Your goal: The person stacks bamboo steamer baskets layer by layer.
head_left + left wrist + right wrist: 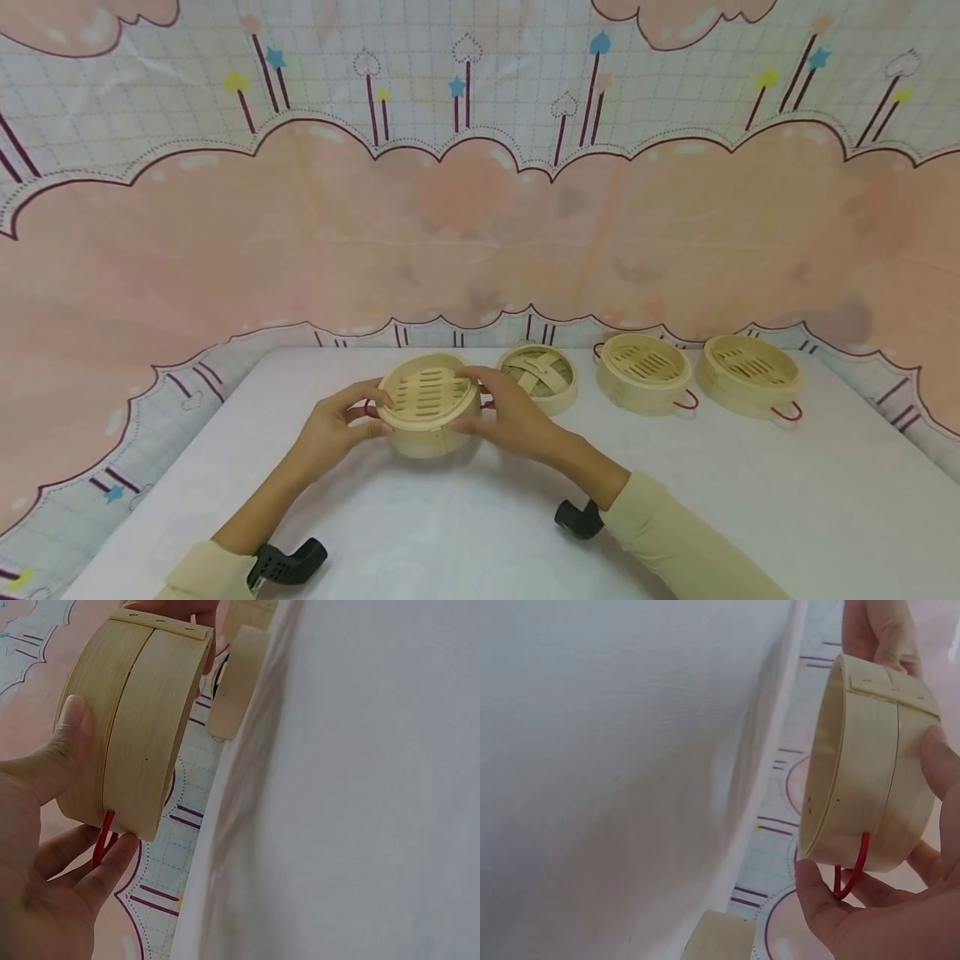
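Sleeve of pale cream cloth enters at lower left, a black wrist device beside it. Above, a left hand curls part-closed on the near side of a round bamboo steamer basket, thumb pressed to its wall, fingers at a red handle. The slatted basket is held just above a white-covered table, tipped slightly toward the viewer. Gripping its opposite side is the right hand, also part-closed, thumb against the wall and fingers around a second red handle. Just behind that hand lies a woven bamboo lid. A second black device shows at the right forearm, sleeved in the same cloth. Farther right, two more steamer baskets, one beside the other, rest on the table with red handles showing. A pink cloud-print backdrop spans the rear.
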{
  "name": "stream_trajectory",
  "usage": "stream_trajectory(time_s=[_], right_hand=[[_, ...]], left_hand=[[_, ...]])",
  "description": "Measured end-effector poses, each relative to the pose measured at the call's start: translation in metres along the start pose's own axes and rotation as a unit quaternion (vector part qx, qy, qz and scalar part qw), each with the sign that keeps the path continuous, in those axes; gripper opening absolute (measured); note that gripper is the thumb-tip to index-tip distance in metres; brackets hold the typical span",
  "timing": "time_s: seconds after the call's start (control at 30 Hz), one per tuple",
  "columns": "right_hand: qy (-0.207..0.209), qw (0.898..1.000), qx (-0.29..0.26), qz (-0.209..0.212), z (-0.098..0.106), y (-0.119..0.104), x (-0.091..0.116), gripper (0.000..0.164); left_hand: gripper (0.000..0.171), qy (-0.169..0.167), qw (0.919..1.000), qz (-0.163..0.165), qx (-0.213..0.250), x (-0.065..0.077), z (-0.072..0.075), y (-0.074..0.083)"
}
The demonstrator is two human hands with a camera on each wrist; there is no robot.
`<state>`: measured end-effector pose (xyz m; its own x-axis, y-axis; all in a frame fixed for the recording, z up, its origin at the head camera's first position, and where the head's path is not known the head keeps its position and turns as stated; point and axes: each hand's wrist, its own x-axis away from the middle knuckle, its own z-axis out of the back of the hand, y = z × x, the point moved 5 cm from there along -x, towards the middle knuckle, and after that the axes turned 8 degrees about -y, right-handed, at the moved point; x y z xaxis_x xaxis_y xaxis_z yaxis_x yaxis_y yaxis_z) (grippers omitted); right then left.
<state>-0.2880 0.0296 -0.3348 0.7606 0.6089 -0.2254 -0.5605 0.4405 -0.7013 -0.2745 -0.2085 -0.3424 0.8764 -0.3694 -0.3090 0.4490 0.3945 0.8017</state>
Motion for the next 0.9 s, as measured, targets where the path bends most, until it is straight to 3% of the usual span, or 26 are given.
stream_trajectory(time_s=[0.57, 0.9], right_hand=[[-0.001, 0.999, -0.036, 0.011, 0.009, 0.000, 0.024, 0.057], [-0.014, 0.999, -0.044, -0.019, 0.012, -0.001, 0.037, 0.052]], left_hand=[[0.027, -0.028, 0.9987, -0.028, 0.033, 0.007, -0.017, 0.009], [0.027, -0.042, 0.9969, -0.052, 0.042, 0.009, -0.027, 0.014]])
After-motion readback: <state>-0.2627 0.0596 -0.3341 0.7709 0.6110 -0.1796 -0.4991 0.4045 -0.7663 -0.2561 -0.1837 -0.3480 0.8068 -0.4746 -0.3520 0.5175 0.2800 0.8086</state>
